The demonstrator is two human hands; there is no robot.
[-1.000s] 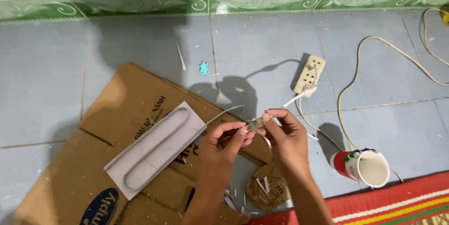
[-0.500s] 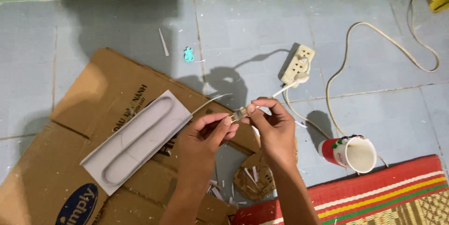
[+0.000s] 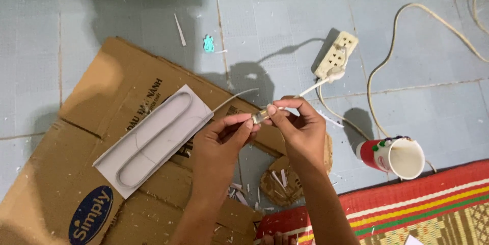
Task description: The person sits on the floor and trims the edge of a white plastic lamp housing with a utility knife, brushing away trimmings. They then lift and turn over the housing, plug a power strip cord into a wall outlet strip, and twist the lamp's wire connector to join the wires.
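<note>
My left hand (image 3: 221,135) and my right hand (image 3: 300,125) meet in front of me over the floor, fingertips drawn together on one small clear piece (image 3: 258,117). The left pinches it between thumb and forefinger from its own side; the right closes thumb and first finger on the other end, the remaining fingers curled out of the way. A thin pale sliver (image 3: 235,98) runs up and left from the pinch, so I hold the work raised and level, probably to keep that strip free of the clutter below. What the clear piece is exactly I cannot tell at this size.

Under my wrists sits a round brown cardboard disc (image 3: 277,186) strewn with pale trimmings, close in so scraps land on it. Just left lies the flattened cardboard box (image 3: 76,173), spread as a work mat, with a grey sheet (image 3: 153,138) bearing a long looped outline resting on top. At my right a red-and-white cup (image 3: 395,156) lies tipped on its side beside the striped woven mat (image 3: 423,209). Farther out on the blue tiled floor (image 3: 285,21), a white power strip (image 3: 335,54) trails its cord (image 3: 392,31), and a small teal scrap (image 3: 208,44) sits well apart.
</note>
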